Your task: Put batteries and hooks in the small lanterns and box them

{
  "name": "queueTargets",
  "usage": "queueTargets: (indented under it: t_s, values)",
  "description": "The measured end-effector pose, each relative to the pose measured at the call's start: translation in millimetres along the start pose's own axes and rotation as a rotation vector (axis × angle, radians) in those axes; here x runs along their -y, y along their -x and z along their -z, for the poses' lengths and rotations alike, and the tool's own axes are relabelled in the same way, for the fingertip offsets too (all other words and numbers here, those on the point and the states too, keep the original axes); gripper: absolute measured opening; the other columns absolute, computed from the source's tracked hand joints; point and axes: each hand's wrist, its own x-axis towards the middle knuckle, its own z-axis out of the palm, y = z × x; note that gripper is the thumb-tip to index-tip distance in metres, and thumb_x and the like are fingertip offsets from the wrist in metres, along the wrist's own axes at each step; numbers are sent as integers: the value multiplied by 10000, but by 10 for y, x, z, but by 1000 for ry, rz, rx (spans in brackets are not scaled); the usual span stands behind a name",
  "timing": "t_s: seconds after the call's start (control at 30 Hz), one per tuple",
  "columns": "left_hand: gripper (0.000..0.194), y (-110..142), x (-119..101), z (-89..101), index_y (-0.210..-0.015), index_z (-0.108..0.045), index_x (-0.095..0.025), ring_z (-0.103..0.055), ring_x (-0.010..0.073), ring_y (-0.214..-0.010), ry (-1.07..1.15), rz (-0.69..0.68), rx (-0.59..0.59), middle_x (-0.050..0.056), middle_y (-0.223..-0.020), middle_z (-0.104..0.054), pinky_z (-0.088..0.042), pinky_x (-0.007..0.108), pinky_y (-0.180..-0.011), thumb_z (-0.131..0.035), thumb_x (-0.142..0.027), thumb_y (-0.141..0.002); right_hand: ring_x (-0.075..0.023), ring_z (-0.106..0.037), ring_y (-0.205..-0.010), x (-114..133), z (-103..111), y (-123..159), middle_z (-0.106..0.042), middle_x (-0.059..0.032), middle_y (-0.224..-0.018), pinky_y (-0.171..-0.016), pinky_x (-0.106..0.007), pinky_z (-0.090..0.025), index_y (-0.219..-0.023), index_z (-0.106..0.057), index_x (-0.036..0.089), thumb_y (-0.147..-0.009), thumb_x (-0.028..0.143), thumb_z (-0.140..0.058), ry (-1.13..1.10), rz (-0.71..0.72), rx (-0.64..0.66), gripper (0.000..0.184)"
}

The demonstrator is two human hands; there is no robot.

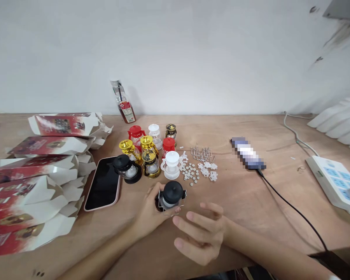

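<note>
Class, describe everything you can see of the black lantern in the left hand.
The black lantern is small and looks plastic: a domed, knobbed cap above a clear-looking body with something pale inside. Thin silvery wire shows along its sides. Cap upward, it sits nearer the viewer than the white lantern, gripped by the left hand, whose fingers hide its lower part.

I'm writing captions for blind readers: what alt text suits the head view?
A left hand holds a small black lantern at a wooden table, the open right hand close by. Beyond, more lanterns in gold, red, white and black stand beside round discs, and red-and-white boxes lie at left.
</note>
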Motion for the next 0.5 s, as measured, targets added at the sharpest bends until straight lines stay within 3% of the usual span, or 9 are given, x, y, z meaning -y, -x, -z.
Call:
queueTargets:
  t_s: [0.1,0.17,0.27,0.4,0.5]
  values:
    - [425,5,76,-20,-948,-617,-186,-629,250,-865,23,22,72,58,-892,-674,-503,386,-783,-772,-405,-619,-133,-624,-839,3,-46,76,-708,101,-930,-791,-311,-518,-866,-552,382,-757,321,-651,-45,-133,-53,159]
    - [439,13,104,-21,-969,-605,-181,-621,260,-910,24,21,96,73,-940,-671,-493,399,-820,-770,-405,-629,-186,-619,-951,-22,-61,83,-665,5,-1040,-857,-378,-513,-1094,-521,363,-783,337,-615,-117,-358,-61,326]
    - [434,29,104,-11,-974,-593,-187,-606,267,-955,-25,-13,140,85,-1013,-659,-478,407,-851,-769,-398,-638,-273,-520,-1185,-64,-63,49,-514,-138,-1267,-942,-463,-479,-1353,-337,235,-832,392,-578,-353,-630,26,596]
    - [380,28,93,-12,-922,-573,-204,-591,264,-953,-164,-78,163,55,-978,-652,-476,393,-828,-759,-379,-640,-260,-530,-1200,-42,-97,47,-518,-166,-1294,-973,-418,-470,-1395,-249,185,-817,401,-644,-657,-793,259,733]
    - [352,7,97,-24,-883,-563,-209,-596,255,-917,-248,-132,185,34,-922,-654,-483,378,-808,-761,-347,-627,-237,-598,-1111,8,-162,84,-597,-129,-1213,-944,-374,-488,-1303,-358,201,-787,347,-680,-767,-922,355,625]
